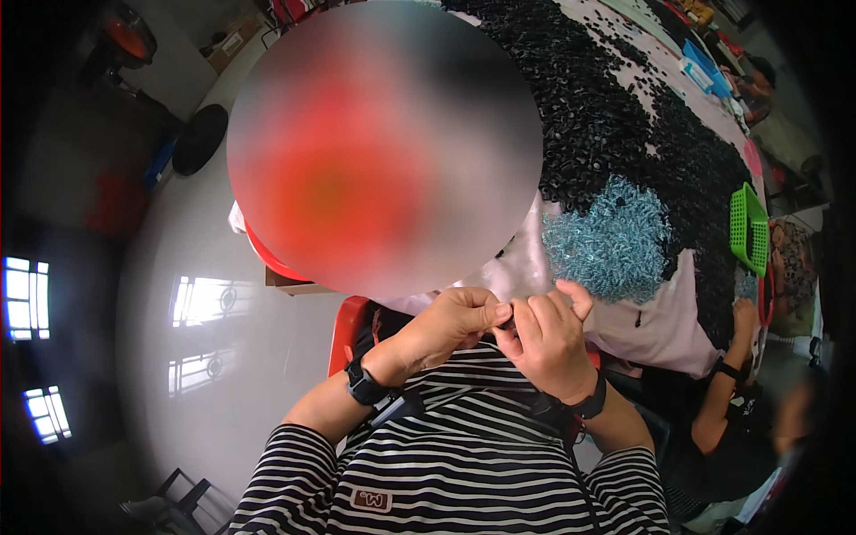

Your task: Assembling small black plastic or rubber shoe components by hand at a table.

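Observation:
Close in front of my striped top, my left hand (456, 323) and my right hand (548, 343) meet fingertip to fingertip, both closed in a pinch. Between them a small dark piece (507, 323) just shows; the fingers hide most of it, and its kind cannot be made out. Just beyond my right hand, a heap of small shiny blue-green pieces (611, 241) lies on the pale pink cloth (655, 332). Behind and beside that heap spreads a thick layer of many small black pieces (588, 116). One loose black piece (638, 318) rests on the cloth near its front edge.
A large round blur covers the upper middle. Along the table's right side stand a green basket (749, 229) and a blue tray (707, 68). Another person's arm (727, 388) reaches in at the right. A red chair (348, 332) is by my left forearm; glossy floor (201, 259) lies leftward.

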Motion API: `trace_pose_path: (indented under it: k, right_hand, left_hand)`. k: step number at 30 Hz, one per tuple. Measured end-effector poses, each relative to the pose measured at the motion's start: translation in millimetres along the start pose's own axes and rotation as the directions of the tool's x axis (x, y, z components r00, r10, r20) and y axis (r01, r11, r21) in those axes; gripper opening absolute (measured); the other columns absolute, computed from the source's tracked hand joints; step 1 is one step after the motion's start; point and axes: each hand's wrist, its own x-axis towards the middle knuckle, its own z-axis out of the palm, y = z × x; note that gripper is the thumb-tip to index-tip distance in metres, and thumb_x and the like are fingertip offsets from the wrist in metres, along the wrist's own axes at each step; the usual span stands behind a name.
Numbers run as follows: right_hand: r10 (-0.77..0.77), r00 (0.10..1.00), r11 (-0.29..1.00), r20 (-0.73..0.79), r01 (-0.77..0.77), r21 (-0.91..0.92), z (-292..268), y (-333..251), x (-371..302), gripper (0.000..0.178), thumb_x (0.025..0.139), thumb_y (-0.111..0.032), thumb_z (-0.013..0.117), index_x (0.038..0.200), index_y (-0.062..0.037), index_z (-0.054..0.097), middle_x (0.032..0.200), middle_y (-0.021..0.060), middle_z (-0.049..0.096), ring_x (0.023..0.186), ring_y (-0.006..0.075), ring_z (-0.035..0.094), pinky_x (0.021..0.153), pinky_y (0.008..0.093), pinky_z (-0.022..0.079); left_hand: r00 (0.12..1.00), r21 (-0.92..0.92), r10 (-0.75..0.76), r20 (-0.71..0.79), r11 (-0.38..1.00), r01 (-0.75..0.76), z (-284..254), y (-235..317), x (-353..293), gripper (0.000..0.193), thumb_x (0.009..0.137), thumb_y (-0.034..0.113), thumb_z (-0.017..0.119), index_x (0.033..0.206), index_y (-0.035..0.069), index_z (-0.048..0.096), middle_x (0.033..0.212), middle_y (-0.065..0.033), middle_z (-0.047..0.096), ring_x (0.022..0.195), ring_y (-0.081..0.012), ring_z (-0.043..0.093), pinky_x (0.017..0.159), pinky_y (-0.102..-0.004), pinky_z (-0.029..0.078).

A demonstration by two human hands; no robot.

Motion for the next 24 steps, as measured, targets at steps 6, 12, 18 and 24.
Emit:
trace_pose_path:
  k: [6, 12, 18, 24]
  right_hand:
    - [0.028, 0.999, 0.999, 0.031, -0.028, -0.031, -6, -1, 2, 0.031, 0.077, -0.02, 0.078, 0.099, -0.0037, 0.064, 0.078, 0.0005, 0.049, 0.071, 0.0169, 0.053, 0.102, 0.0468, 0.031]
    - [0.051, 0.997, 0.999, 0.058, -0.05, -0.022, -7, -4, 6, 0.032, 0.076, -0.024, 0.079, 0.096, -0.0058, 0.063, 0.078, 0.0004, 0.05, 0.072, 0.0179, 0.054, 0.099, 0.0459, 0.031]
    - [0.066, 0.994, 0.996, 0.085, -0.071, 0.059, -7, -1, 8, 0.029, 0.075, -0.02, 0.079, 0.092, -0.0064, 0.06, 0.076, 0.0024, 0.048, 0.071, 0.0215, 0.053, 0.093, 0.0465, 0.035]
    - [0.049, 0.995, 0.993, 0.083, -0.057, 0.1, -3, -2, 5, 0.027, 0.076, -0.015, 0.078, 0.093, -0.0052, 0.06, 0.075, 0.0041, 0.046, 0.07, 0.0229, 0.052, 0.09, 0.0464, 0.037]
  left_hand:
    - [0.996, -0.015, 0.061, -0.071, 0.998, -0.062, 7, 4, 2, 0.018, 0.094, 0.02, 0.07, 0.09, 0.003, 0.067, 0.077, 0.0005, 0.062, 0.059, -0.0027, 0.045, 0.051, -0.018, 0.032]
    - [0.99, 0.026, 0.111, -0.088, 0.994, -0.109, 8, 7, 1, 0.015, 0.094, 0.017, 0.069, 0.09, 0.003, 0.067, 0.079, -0.0004, 0.064, 0.063, -0.0026, 0.051, 0.054, -0.0181, 0.036]
    - [1.0, 0.036, 0.028, 0.003, 0.999, -0.028, -3, 8, -1, 0.028, 0.095, 0.031, 0.071, 0.091, 0.003, 0.067, 0.079, 0.0002, 0.063, 0.061, -0.0029, 0.049, 0.053, -0.0181, 0.035]
    - [0.999, 0.069, -0.036, 0.028, 0.997, 0.035, -10, 2, 3, 0.035, 0.094, 0.038, 0.071, 0.087, 0.004, 0.065, 0.072, 0.0033, 0.055, 0.055, -0.0035, 0.04, 0.045, -0.0185, 0.028]
